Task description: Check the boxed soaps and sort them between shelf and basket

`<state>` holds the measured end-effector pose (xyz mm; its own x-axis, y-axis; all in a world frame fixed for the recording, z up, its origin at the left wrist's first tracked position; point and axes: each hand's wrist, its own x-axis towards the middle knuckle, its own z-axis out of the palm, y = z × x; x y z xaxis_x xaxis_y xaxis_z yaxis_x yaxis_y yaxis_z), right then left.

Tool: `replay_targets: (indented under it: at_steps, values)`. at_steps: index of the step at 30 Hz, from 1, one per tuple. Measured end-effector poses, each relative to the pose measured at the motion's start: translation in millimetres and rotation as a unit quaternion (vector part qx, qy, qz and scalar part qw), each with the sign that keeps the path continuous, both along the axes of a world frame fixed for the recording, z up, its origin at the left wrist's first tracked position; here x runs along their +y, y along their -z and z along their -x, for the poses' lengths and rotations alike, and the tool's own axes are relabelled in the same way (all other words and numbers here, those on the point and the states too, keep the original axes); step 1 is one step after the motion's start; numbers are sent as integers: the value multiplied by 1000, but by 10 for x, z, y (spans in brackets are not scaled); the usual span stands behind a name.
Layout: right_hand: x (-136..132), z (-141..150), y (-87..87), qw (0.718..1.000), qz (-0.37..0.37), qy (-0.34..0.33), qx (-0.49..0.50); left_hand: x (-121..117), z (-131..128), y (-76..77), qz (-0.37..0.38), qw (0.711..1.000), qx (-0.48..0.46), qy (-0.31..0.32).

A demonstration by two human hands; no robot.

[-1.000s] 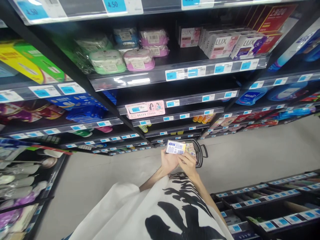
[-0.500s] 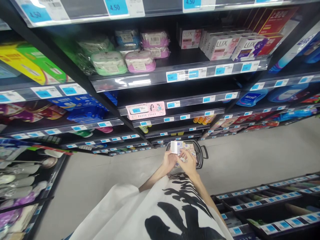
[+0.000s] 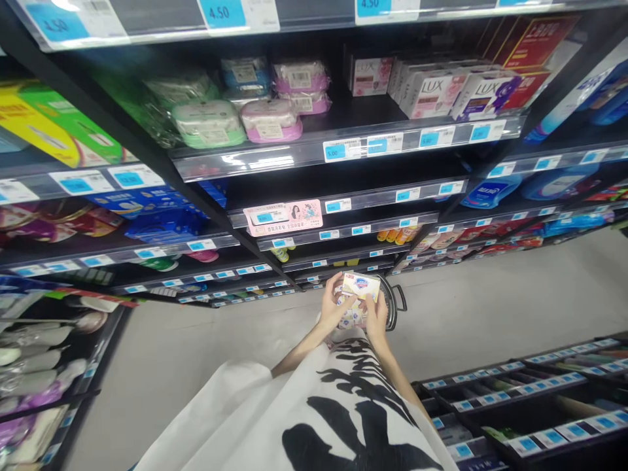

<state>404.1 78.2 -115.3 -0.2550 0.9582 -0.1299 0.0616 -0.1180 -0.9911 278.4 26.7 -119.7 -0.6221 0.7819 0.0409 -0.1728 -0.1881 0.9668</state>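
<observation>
Left hand (image 3: 332,306) and right hand (image 3: 377,316) both pinching a small box (image 3: 362,285), pale yellow and white, blue emblem touched with red. Half a second ago its plain white end showed; now emblem side up. Held above black basket (image 3: 394,315) containing similar boxes (image 3: 351,316).

The held box (image 3: 362,286) partly hides the black basket (image 3: 391,305)

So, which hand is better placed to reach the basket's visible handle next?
Probably the right hand: it is nearer the handle than the left hand. Both hands hold the yellow-and-white box, though, so the left would have to keep it alone.
</observation>
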Motion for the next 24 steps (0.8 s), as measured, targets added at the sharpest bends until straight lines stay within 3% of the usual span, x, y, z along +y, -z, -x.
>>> replay_targets:
  at_steps: [8,15,24]
  values:
    - [71,65,21,993,103,25,60,-17,7,24,-16,999,26,12]
    - [46,53,41,992,107,10,63,-28,28,26,-8,1000,16,0]
    - [-21,75,26,997,39,-32,57,-23,134,77,-25,999,-9,-22]
